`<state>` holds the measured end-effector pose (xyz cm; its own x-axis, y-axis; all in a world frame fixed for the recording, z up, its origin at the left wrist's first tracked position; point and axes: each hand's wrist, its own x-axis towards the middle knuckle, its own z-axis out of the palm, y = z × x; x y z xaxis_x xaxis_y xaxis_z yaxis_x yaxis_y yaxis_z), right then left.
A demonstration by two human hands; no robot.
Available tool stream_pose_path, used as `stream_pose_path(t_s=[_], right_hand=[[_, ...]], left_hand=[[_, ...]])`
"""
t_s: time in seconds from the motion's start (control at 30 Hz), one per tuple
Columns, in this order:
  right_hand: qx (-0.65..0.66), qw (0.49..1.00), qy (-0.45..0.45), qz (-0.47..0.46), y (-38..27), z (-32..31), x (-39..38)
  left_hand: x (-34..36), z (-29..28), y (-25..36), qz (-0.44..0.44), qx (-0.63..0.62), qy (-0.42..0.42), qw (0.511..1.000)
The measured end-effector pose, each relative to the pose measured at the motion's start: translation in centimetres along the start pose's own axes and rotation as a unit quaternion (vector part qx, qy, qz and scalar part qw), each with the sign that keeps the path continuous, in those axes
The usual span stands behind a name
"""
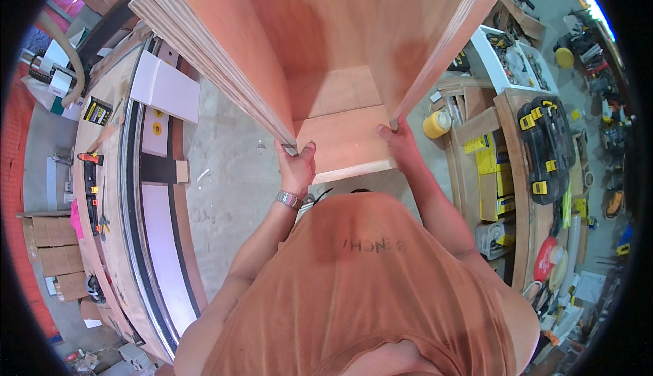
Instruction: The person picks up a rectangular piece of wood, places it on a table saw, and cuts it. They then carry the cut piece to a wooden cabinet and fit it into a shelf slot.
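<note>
A tall, open-fronted plywood cabinet (340, 131) stands in front of me, its layered edges showing along both side panels. My left hand (296, 169), with a metal watch on the wrist, grips the cabinet at the bottom of its left side panel, thumb on the inner face. At the matching right corner my right hand (401, 145) is closed round the panel, its thumb lying over the inside. The fingers under both corners are mostly hidden. Between the hands lies the cabinet's bottom board, its near edge close to my body.
A long workbench (122, 172) with metal rails and a white panel (163, 85) runs along my left. On the right, a wooden bench (520, 233) carries a black tool case (544, 148) with yellow latches. A yellow tub (437, 124) is beside it. Cardboard boxes (58, 253) stand far left.
</note>
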<state>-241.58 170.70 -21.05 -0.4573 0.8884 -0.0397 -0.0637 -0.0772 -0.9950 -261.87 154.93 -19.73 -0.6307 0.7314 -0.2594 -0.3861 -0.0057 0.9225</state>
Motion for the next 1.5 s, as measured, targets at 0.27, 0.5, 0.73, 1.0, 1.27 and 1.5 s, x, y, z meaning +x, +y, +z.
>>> stream_pose_path(t_s=[0.27, 0.5, 0.73, 1.0, 1.27, 1.5], right_hand=[[0.002, 0.994, 0.066, 0.084, -1.3, 0.0, 0.2], [-0.467, 0.819, -0.058, -0.329, -3.9, 1.3, -7.0], [-0.581, 0.733, -0.21, -0.283, -4.7, 4.8, -3.4], [-0.594, 0.715, -0.2, -0.309, -4.8, 4.8, -1.4], [-0.602, 0.716, -0.2, -0.292, -5.1, 6.6, 6.3], [-0.622, 0.72, -0.198, -0.236, -5.4, 7.4, 6.9]], left_hand=[[2.9, -0.8, -1.7, 0.06, -0.099, -0.043, 0.992], [2.6, -0.7, -1.3, 0.042, -0.075, -0.03, 0.996], [1.0, -3.6, 5.4, -0.005, 0.29, 0.001, 0.957], [2.7, 0.8, 11.4, 0.33, 0.173, 0.044, 0.927], [2.2, 2.1, 12.1, 0.345, 0.211, 0.117, 0.907], [2.7, 2.4, 11.9, 0.299, 0.168, 0.11, 0.933]])
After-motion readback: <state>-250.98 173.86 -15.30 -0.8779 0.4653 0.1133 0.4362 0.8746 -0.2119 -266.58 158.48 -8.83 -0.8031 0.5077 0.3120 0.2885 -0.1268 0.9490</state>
